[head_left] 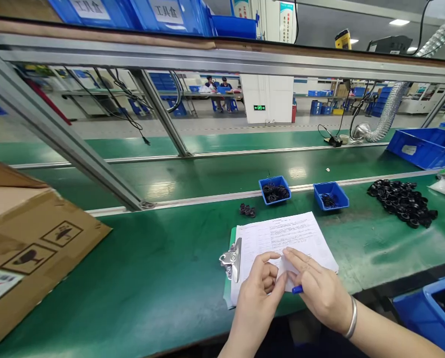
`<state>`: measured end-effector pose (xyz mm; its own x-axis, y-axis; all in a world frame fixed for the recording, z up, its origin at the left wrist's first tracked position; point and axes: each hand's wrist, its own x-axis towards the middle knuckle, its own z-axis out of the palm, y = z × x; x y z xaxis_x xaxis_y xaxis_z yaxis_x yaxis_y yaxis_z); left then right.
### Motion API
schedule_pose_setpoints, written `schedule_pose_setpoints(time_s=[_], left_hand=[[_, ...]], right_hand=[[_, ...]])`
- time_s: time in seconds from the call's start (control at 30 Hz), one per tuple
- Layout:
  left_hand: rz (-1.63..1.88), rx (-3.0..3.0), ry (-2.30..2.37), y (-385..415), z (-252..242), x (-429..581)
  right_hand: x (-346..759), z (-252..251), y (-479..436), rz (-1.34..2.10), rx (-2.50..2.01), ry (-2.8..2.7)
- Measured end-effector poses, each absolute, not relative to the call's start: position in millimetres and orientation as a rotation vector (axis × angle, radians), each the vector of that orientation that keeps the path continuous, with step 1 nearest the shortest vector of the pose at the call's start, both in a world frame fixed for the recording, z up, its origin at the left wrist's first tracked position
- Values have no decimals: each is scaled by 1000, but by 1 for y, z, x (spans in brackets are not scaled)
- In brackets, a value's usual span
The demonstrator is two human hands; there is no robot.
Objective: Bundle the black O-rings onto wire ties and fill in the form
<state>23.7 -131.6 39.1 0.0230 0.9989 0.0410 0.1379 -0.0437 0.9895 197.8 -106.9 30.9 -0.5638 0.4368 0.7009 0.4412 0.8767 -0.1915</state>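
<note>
Both hands are over a clipboard (pixel 231 264) that lies on the green bench with printed white sheets (pixel 300 231) under its metal clip. My left hand (pixel 262 293) is closed, thumb and fingers pinching a small white piece of paper (pixel 283 271). Close against it, my right hand (pixel 319 291) has its fingers bent over the same paper. A blue pen (pixel 297 289) pokes out from under the right hand, most of its length hidden. Whether the small paper is loose or part of a sheet, I cannot tell.
Beyond the clipboard stand two small blue bins (pixel 275 191) with black parts, beside a little pile of black pieces (pixel 247 210). Black rings (pixel 403 203) lie heaped at right. A cardboard box (pixel 39 248) occupies the left. Blue tubs (pixel 424 149) and a metal frame (pixel 159 114) border the bench.
</note>
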Motion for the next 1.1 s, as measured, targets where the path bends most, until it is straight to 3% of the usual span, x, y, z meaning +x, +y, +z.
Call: schedule_pose_setpoints(time_s=[0.17, 0.53, 0.87, 1.1], left_hand=[[1146, 1410, 1314, -131, 35, 25], [1156, 1351, 1275, -133, 34, 27], [985, 1683, 1210, -132, 48, 14], [847, 1592, 1164, -132, 40, 1]], right_hand=[[194, 21, -107, -78, -628, -2189], [199, 24, -110, 143, -563, -2121], [210, 53, -95, 1092, -936, -1750], [218, 56, -85, 1451, -902, -1503]])
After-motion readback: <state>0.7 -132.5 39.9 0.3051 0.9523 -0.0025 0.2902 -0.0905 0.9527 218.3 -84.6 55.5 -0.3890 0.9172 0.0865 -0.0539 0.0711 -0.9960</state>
